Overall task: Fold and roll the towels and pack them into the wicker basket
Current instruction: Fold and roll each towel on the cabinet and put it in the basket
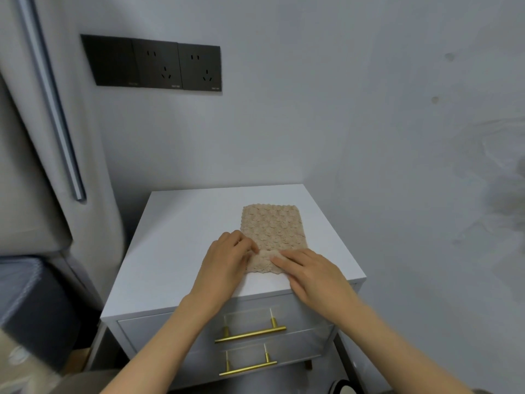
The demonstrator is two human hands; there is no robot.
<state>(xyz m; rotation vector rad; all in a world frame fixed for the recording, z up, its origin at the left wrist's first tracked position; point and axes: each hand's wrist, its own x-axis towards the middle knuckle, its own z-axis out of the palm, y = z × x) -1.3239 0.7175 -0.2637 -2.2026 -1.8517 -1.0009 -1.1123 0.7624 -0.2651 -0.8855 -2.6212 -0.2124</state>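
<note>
Faces a grey curtain (pixel 28 132) at far left and a black socket panel (pixel 153 64) on the pale wall. Works at the top of a white cabinet (pixel 176 245) set against that wall. With the curled fingers of the left hand (pixel 227 263), pinches the near, turned-up end of a beige towel (pixel 272 228), spread flat and lengthwise right of centre on the cabinet top, far end toward the wall. Presses the same turned-up end with the straight fingers of the right hand (pixel 309 274), grasping nothing. Below, between the forearms, two gold handles (pixel 250 334) on the drawers.
</note>
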